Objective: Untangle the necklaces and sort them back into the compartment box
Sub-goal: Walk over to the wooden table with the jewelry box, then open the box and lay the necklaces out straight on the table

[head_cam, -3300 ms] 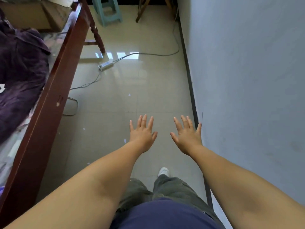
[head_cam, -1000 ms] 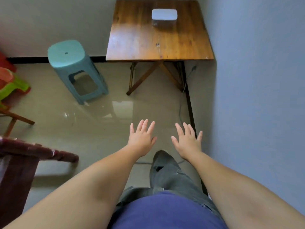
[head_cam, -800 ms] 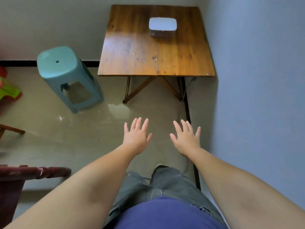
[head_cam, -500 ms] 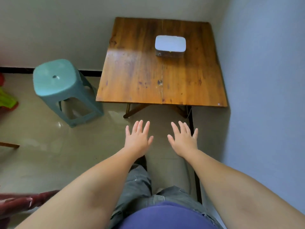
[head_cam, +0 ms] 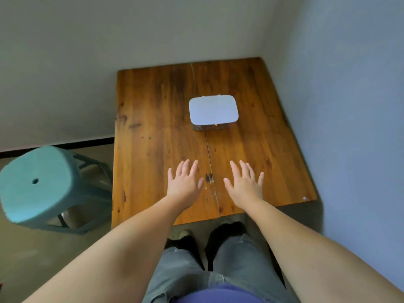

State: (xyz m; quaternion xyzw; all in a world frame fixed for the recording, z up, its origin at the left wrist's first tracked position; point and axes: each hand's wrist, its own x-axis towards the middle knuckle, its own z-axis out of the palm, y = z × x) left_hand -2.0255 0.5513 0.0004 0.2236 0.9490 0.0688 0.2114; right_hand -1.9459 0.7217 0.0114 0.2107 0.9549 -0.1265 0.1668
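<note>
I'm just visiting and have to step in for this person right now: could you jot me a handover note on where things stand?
Left hand and right hand: both open, fingers spread, over the near part of the wooden table, holding nothing.
Compartment box: farther back on the table, white lid closed.
Necklaces: none visible; presumably inside the box.
Done: nothing on the necklaces yet.
Left: open the box, take out and untangle the necklaces, sort them into the compartments.
</note>
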